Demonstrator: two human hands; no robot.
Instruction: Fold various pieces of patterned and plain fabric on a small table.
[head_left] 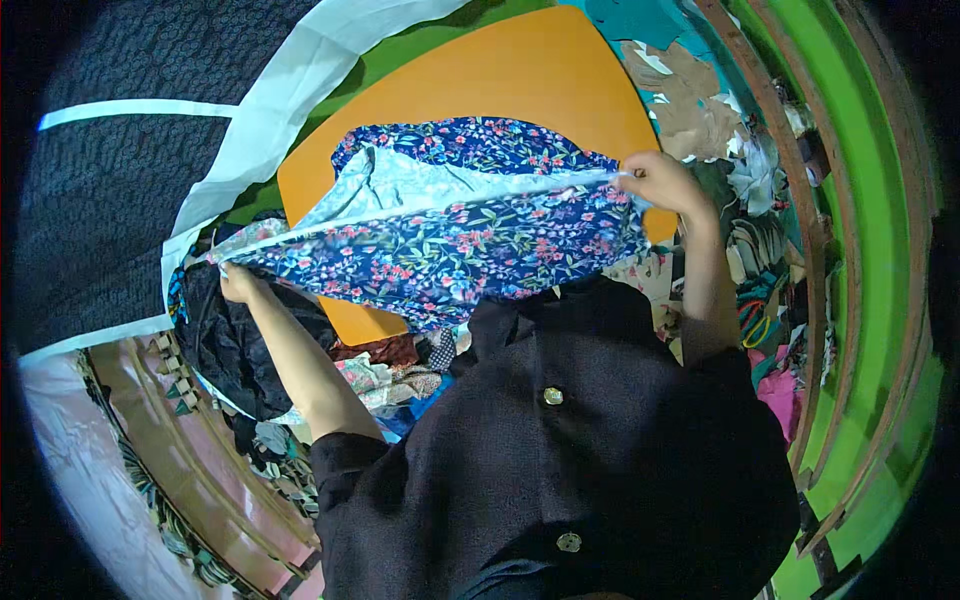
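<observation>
Left hand [236,283]: closed on one end of a navy floral cloth [470,240], fingers pinched over its pale edge, forearm bare and coming up from the lower left. Right hand [660,182]: closed on the opposite end of the same cloth, gripping the edge at the far right, forearm running down to a dark sleeve.

Cloth: stretched taut between the two hands, held above an orange tabletop [520,80]. Printed side shows small red, pink and green flowers on dark blue; a fold at the upper left shows the paler light-blue reverse. Lower part hangs toward the person's black buttoned garment [560,450].

Surroundings: a black bundle of fabric [225,350] sits just below the left hand. Mixed fabric scraps [385,380] lie between that bundle and the body. More cut pieces in tan and teal [690,95] lie beyond the right hand. A white strip of fabric [290,90] runs across the upper left, over a dark textured surface. Green framing [860,200] curves along the right.
</observation>
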